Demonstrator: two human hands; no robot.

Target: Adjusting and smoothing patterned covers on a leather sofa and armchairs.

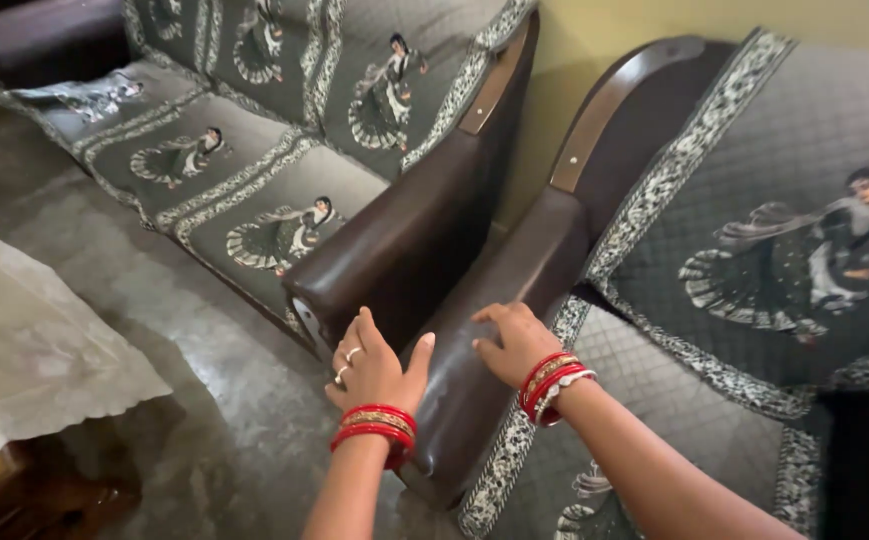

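Hands come first, close to the camera, both on the brown leather armrest (474,390) of the near chair (754,250). That armrest is the thing being touched, and it runs from low in the middle of the view up toward the wall. The left hand (374,368) sits at the armrest's outer side, with its thumb laid on the leather and its fingers loosely spread, so it cups the edge and does not squeeze anything. It wears rings and red bangles (376,428) at the wrist. The right hand (514,343) lies flat on top of the armrest with fingers open and a little bent, pressing down, not gripping. It has red bangles too. Maybe the hands are placed on two sides so they can steady or push the arm, but that is only a guess. Just beside the right hand, a grey quilted cover (654,390) with a patterned border lies over the chair seat and back, likely to keep the seat clean. It shows a printed dancer. On the left, a table with a pale lace cloth (24,350) stands on the grey floor (184,330). Farther off, a long sofa (254,170) with the same dancer covers stands just beside the chair, against the yellow wall (594,30).
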